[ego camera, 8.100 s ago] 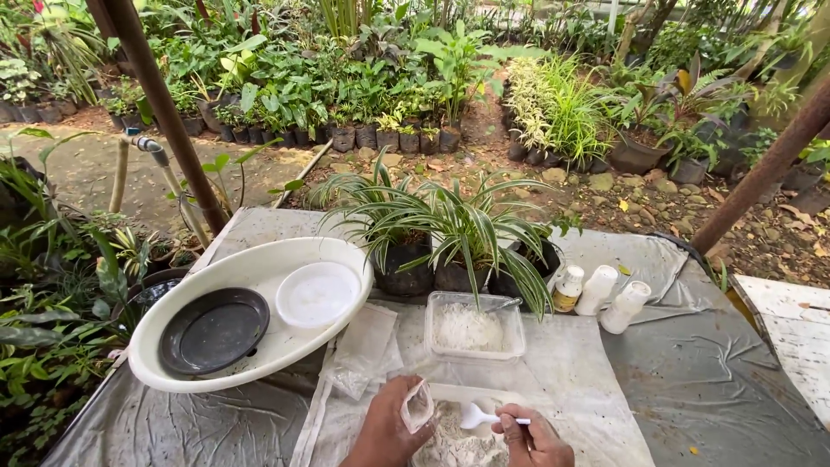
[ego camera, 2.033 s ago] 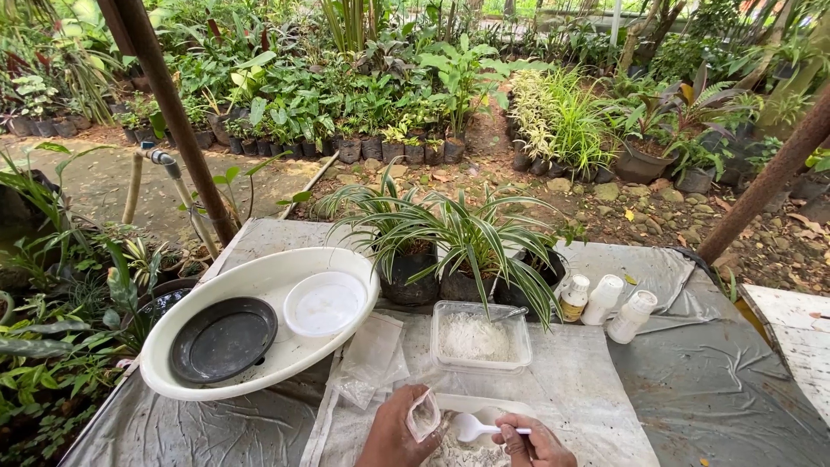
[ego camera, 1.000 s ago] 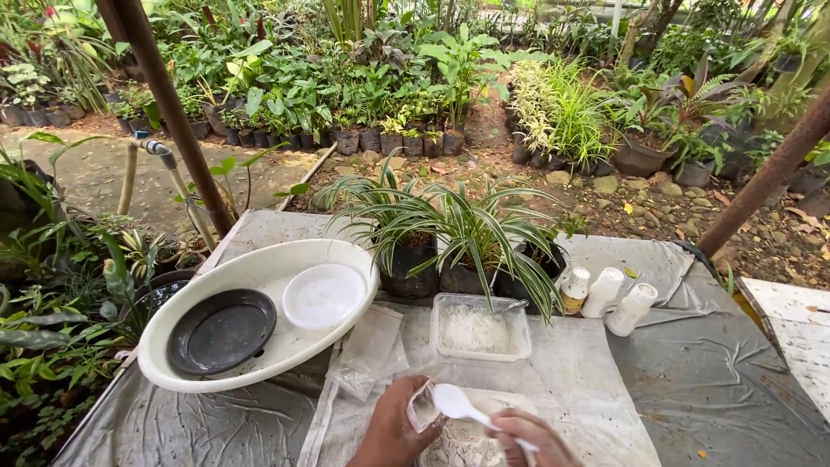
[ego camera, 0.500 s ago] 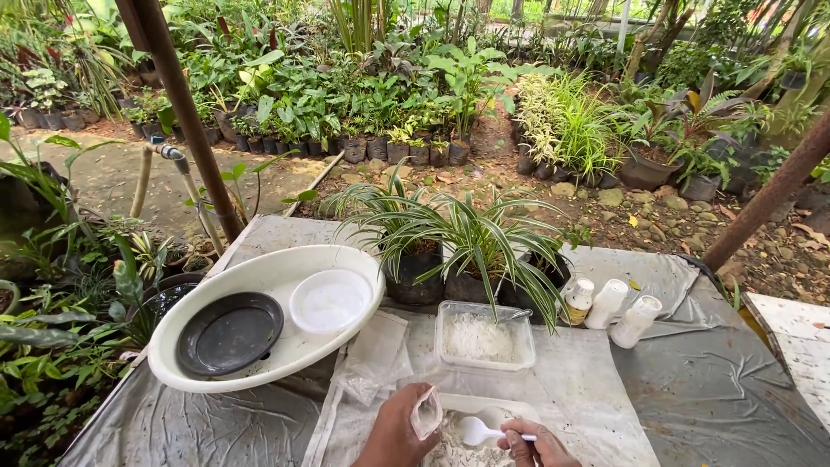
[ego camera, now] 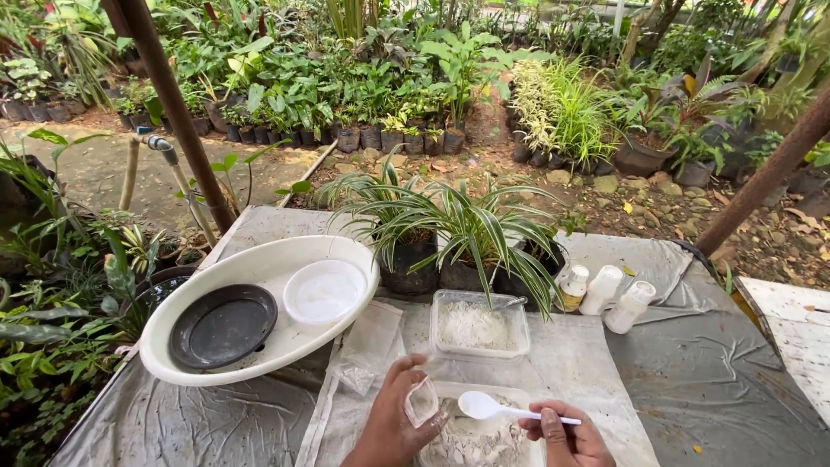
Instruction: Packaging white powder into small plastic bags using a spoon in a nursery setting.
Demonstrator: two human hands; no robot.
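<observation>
**Spoon held level over the powder tub**

The white plastic spoon (ego camera: 484,405) lay almost level, its bowl empty-looking and pointing left, just above the clear tub of white powder (ego camera: 481,441) at the near edge of the table. The right hand (ego camera: 566,438) pinched its thin handle between thumb and fingers. The left hand (ego camera: 395,424) gripped a small clear bag (ego camera: 421,402), held open beside the spoon's bowl. Half a second earlier the spoon sat lower, down in the tub; it had since risen to the bag's mouth. Behind stood a second clear tub (ego camera: 478,324) of powder, three white bottles (ego camera: 603,292), potted striped plants (ego camera: 450,233) and a white oval basin (ego camera: 259,304) with a black dish (ego camera: 222,326).
</observation>
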